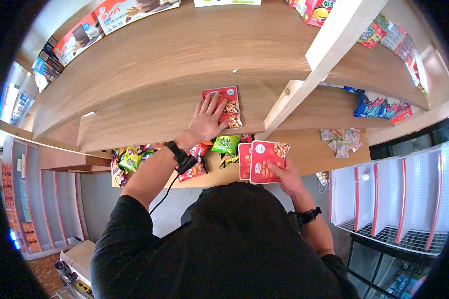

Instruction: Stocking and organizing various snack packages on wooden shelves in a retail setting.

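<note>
My left hand (206, 121) lies with spread fingers on a red nut packet (232, 102) on the middle wooden shelf (149, 116). A second red packet (233, 122) shows its lower part at the shelf's front edge, partly covered by the first packet and my thumb. In my right hand (291, 176) are two red nut packets, gripped at their right side with the thumb on top. The front packet (263, 164) overlaps the rear packet (244, 160), which sticks out to the left. Both are held in front of the lower shelf, right of my left hand.
Snack bags (226, 145) lie on the lower shelf (314, 164), with small sachets (342, 142) farther right. A wooden upright (303, 99) divides the shelves. Cookie boxes (134, 13) stand on the upper shelf. A cable (164, 198) hangs from my left wristband (182, 157).
</note>
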Motion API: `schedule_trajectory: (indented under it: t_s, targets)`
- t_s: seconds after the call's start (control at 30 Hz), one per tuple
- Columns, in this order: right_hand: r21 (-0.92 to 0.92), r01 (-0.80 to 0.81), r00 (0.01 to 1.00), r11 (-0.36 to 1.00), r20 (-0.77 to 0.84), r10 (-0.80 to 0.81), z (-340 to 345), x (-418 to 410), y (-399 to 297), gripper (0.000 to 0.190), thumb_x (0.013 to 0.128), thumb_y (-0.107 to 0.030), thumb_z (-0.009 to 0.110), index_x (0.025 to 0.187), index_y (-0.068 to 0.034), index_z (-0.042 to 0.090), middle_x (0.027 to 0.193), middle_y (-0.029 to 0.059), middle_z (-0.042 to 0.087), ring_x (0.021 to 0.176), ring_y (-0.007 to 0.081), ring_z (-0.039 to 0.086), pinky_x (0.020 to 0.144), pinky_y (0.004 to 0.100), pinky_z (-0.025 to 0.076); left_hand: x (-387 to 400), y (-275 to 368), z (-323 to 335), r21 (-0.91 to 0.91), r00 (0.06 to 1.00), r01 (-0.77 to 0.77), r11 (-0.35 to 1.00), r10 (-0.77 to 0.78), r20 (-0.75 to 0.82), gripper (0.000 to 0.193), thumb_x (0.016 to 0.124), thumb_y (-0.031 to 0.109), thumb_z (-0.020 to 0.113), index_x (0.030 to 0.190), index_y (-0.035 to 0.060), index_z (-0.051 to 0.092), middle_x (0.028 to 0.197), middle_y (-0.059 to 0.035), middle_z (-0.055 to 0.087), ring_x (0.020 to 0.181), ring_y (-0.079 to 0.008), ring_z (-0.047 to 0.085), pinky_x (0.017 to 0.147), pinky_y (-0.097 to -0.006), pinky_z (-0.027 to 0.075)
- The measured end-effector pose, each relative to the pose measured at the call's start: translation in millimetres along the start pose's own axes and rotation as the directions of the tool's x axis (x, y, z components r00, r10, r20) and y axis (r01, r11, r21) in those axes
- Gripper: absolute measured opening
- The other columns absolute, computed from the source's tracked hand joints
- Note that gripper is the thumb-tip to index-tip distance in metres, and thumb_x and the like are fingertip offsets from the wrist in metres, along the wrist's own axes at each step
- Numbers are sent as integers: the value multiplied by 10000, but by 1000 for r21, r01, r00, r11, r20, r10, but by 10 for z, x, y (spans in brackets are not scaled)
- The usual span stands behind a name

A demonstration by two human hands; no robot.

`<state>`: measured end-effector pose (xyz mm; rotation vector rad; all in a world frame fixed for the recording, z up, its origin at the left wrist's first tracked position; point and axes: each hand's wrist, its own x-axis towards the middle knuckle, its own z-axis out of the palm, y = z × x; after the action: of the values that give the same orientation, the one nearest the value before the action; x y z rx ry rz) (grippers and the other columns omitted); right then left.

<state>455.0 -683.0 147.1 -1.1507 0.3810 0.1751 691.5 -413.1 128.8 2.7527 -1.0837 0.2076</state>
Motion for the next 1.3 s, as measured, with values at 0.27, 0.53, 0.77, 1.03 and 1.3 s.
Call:
schedule_trajectory:
  t_s: [0.27, 0.53, 0.77, 1.03, 1.3]
  targets:
    - [-43, 22, 1000, 999, 6, -22, 96, 32, -82, 387, 1017, -98, 717, 1362, 5, 574, 1252, 98, 729, 1090, 172, 730, 955, 383, 623, -112, 334, -708, -225, 983, -50, 973, 8, -181, 681, 1011, 456, 669, 1524, 41, 502, 1541, -264, 501, 1444, -458, 462, 1215, -568, 355]
    - [39, 51, 993, 998, 102, -54, 236, 167, -185, 379, 1021, -100, 711, 1365, -15, 575, 1258, 92, 723, 1084, 173, 731, 951, 378, 623, -487, 721, -743, -922, 920, 380, 72, 75, 385, 397, 1019, 91, 725, 1391, -16, 634, 1238, -104, 757, 1103, -143, 699, 953, -333, 584]
    - [34, 58, 997, 998, -56, -56, 206, 262, -134, 368, 992, -96, 754, 1306, -20, 578, 1227, 97, 725, 1041, 183, 743, 909, 387, 639, -807, -92, -817, -935, 926, 350, 53, -170, 337, 279, 1022, 17, 680, 1294, -41, 706, 1173, -91, 774, 1041, -129, 709, 973, -325, 572]
    - [-26, 26, 1000, 999, -13, -26, 159, 204, -138, 361, 993, -78, 745, 1313, -17, 590, 1222, 95, 730, 1037, 179, 746, 917, 378, 634, -840, -1317, -1109, -913, 844, 330, 240, -508, 172, 256, 998, 113, 732, 1211, -29, 738, 1131, -92, 788, 1012, -157, 735, 918, -372, 599]
    - [-11, 52, 998, 999, -46, -53, 257, 154, -66, 343, 1005, -57, 720, 1319, -17, 588, 1203, 79, 735, 1032, 162, 741, 925, 375, 630, -506, -909, -1308, -89, 904, 395, 914, -404, -138, 286, 939, 331, 744, 1065, 75, 769, 907, -224, 754, 776, -378, 759, 671, -461, 616]
